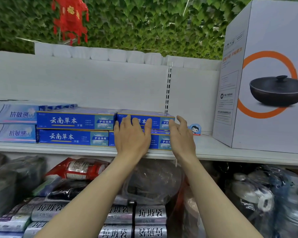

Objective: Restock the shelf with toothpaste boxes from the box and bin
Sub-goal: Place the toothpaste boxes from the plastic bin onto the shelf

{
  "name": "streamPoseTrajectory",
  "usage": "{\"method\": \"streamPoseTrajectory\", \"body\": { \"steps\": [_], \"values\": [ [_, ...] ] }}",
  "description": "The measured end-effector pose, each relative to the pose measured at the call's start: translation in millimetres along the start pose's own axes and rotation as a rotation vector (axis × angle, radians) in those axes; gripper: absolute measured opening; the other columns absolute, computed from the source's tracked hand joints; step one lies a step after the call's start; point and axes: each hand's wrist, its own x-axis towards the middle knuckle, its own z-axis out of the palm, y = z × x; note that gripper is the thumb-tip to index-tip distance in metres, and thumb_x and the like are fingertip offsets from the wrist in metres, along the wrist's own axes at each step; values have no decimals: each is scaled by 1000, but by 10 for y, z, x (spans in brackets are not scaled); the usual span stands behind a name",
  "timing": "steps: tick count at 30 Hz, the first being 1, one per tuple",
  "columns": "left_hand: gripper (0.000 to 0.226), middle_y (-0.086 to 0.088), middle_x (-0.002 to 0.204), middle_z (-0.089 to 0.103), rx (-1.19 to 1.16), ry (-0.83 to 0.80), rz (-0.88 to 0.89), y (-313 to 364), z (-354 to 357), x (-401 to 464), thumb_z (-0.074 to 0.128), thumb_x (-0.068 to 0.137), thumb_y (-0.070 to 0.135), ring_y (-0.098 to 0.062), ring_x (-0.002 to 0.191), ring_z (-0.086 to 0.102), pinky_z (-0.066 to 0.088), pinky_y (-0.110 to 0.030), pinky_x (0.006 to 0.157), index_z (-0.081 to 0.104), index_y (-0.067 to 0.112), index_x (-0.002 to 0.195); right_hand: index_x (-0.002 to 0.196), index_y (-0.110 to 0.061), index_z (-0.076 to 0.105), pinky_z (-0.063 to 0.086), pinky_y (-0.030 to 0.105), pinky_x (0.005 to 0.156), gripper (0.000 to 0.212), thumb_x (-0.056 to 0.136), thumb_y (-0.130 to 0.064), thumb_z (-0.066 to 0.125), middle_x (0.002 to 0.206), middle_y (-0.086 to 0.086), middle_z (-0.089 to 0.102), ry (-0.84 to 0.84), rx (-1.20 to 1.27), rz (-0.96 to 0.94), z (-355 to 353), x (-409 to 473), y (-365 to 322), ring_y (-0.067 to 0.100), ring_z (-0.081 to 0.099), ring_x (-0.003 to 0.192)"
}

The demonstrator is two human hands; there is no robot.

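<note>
Blue toothpaste boxes are stacked two high in two columns on the white shelf [213, 150]. The left column [72, 127] is fully in view. My left hand [132, 136] lies flat with straight fingers against the front of the right column [162, 121], covering much of it. My right hand [181, 134] hovers at that column's right end, fingers relaxed and slightly bent, holding nothing. Pale blue toothpaste boxes [14, 124] fill the shelf's left end. No supply box or bin is in view.
A large white carton [265, 83] picturing a black pan stands at the shelf's right end. A small blue tag [195, 129] sits behind my right hand. Bagged goods and rolls of rubbish bags [150, 213] fill the shelf below.
</note>
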Motion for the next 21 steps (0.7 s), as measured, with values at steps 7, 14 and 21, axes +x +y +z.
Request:
{"method": "streamPoseTrajectory", "body": {
  "steps": [7, 14, 21],
  "values": [
    [76, -12, 146, 50, -84, -6, -16, 27, -113, -39, 15, 98, 62, -30, 141, 38, 17, -46, 122, 55, 7, 133, 149, -28, 36, 39, 43, 111, 50, 104, -48, 35, 143, -5, 52, 36, 40, -51, -31, -45, -34, 10, 30, 139],
    [59, -9, 129, 58, -292, 94, -39, 93, -402, -218, 28, 103, 54, -29, 126, 48, 37, -42, 108, 58, 8, 124, 148, -28, 39, 38, 25, 101, 55, 98, -52, 38, 150, -1, 43, 33, 181, -127, -16, -243, -176, 4, 29, 136],
    [49, -2, 125, 57, -602, 83, -238, -120, -793, -402, 34, 103, 53, -20, 120, 49, 38, -39, 103, 58, 15, 123, 142, -25, 47, 38, 39, 111, 46, 101, -45, 44, 145, -1, 49, -31, 322, -149, 178, -509, -428, 13, 41, 134]
  ]
}}
